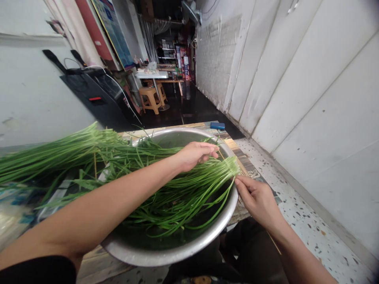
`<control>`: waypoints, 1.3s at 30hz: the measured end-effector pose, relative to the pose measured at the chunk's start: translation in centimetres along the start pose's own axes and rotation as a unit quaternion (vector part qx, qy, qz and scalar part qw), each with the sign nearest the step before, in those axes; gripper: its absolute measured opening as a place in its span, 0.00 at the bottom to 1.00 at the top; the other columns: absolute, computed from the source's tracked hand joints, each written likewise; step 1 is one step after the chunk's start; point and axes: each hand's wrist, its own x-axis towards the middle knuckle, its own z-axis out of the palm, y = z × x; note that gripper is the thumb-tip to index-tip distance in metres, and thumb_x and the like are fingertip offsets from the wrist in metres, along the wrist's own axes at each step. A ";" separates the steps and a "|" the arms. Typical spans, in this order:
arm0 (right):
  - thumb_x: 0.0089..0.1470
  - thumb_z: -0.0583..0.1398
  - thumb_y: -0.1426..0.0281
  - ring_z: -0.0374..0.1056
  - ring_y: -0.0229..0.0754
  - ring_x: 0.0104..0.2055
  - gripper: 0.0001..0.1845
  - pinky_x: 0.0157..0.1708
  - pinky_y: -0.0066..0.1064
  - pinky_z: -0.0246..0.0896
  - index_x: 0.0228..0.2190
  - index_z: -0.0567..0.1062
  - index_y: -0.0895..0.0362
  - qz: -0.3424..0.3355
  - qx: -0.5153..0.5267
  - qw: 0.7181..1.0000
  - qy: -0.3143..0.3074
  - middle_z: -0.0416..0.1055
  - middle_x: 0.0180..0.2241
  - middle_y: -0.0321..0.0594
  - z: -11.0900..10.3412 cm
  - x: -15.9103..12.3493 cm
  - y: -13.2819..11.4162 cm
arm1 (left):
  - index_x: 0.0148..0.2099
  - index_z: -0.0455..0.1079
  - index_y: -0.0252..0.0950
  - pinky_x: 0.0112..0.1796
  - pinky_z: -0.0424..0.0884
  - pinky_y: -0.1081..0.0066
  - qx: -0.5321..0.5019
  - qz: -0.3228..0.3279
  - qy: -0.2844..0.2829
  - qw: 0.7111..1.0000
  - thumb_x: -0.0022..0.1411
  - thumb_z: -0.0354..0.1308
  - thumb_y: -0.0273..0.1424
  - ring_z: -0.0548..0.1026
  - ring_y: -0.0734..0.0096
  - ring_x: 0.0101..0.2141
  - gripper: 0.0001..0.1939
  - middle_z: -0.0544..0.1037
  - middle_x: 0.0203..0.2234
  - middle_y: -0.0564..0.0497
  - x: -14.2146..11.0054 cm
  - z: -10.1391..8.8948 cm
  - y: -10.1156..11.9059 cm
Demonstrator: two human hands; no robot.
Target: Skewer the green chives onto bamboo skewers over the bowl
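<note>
Beside the pale wall, 1 metal basin [166,258] tops the table [237,149].

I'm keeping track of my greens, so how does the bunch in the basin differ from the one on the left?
The basin bunch has its pale ends at the right rim of the basin; the left bunch has them toward the basin. Both hands, left and right, are at the basin bunch's pale ends, neither at the left bunch. Both have long green stalks.
</note>
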 end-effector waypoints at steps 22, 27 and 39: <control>0.59 0.49 0.63 0.59 0.34 0.23 0.19 0.25 0.24 0.52 0.20 0.64 0.58 -0.002 0.004 1.000 0.003 0.66 0.22 0.35 0.1 0.0 0.0 | 0.40 0.73 0.28 0.19 0.45 0.78 -0.012 -0.007 -0.007 1.000 0.54 0.57 0.26 0.57 0.86 0.17 0.10 0.74 0.27 0.47 0.1 -0.1 0.0; 0.60 0.48 0.63 0.58 0.35 0.22 0.18 0.25 0.25 0.52 0.24 0.68 0.58 -0.005 0.001 1.000 0.001 0.64 0.20 0.35 0.0 0.1 -0.1 | 0.39 0.73 0.28 0.19 0.45 0.77 -0.013 -0.005 -0.011 1.000 0.53 0.58 0.26 0.57 0.86 0.17 0.10 0.74 0.27 0.47 0.0 -0.1 0.0; 0.60 0.48 0.63 0.58 0.34 0.22 0.19 0.24 0.24 0.51 0.22 0.67 0.58 -0.005 -0.007 1.000 0.005 0.63 0.20 0.34 0.0 0.1 0.0 | 0.40 0.73 0.27 0.20 0.44 0.76 -0.013 -0.001 -0.017 1.000 0.52 0.60 0.26 0.54 0.86 0.17 0.12 0.73 0.25 0.48 -0.2 0.1 0.2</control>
